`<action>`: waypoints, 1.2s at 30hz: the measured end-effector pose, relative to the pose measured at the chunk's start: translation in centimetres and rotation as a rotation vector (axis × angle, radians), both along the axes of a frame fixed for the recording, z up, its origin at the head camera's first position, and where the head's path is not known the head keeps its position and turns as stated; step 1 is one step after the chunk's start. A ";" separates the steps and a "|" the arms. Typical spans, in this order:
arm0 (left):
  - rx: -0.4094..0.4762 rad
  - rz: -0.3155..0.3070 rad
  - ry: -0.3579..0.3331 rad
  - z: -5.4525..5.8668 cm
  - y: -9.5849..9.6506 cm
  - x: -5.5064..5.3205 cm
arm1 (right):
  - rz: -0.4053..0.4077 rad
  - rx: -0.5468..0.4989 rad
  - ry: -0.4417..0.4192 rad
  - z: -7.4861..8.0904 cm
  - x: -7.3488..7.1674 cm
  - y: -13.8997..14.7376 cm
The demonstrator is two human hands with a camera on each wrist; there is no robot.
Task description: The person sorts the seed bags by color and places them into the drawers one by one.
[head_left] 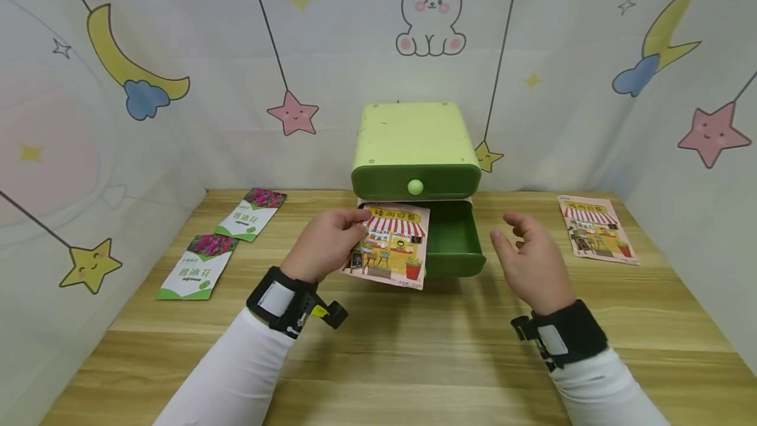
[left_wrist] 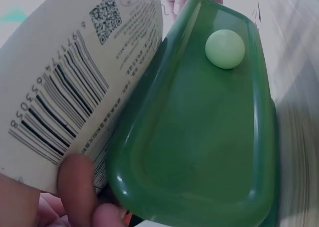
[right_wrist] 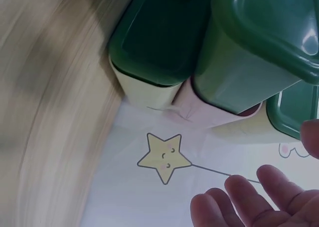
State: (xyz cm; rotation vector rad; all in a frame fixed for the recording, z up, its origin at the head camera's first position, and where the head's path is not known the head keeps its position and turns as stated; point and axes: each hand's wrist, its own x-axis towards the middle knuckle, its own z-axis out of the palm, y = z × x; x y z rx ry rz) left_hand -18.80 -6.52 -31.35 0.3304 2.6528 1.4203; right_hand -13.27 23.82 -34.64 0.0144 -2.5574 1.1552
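My left hand [head_left: 322,245] pinches a paper seed packet [head_left: 390,248] by its left side. The packet's front shows a red-striped awning and flower pots; its barcoded back faces the left wrist camera. It overlaps the left part of a pulled-out green drawer [head_left: 454,265]. That drawer sticks out of a small cabinet [head_left: 415,133] with a pale yellow-green top. To the drawer's right hovers my right hand [head_left: 535,265], fingers loosely bent and holding nothing. In the right wrist view its fingertips [right_wrist: 207,209] stand apart from the cabinet.
Two white-and-green packets [head_left: 198,268] with purple flower pictures lie at the left on the wooden table [head_left: 378,360]. Another awning packet [head_left: 598,229] lies at the right. A printed curtain [head_left: 355,51] hangs behind the cabinet. Below the pulled-out drawer sits a closed green one [right_wrist: 157,43].
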 end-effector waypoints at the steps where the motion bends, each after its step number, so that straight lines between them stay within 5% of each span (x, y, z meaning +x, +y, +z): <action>1: 0.001 -0.001 -0.002 0.0 0.0 -0.1 | 0.003 0.022 -0.002 -0.1 -0.1 0.1; 26: -0.057 0.009 0.050 -0.7 0.8 -1.6 | 0.010 0.297 -0.040 -1.2 -0.7 1.0; 36: 0.014 -0.045 0.030 -0.6 0.7 -1.8 | 0.012 0.374 -0.074 -1.6 -1.0 1.3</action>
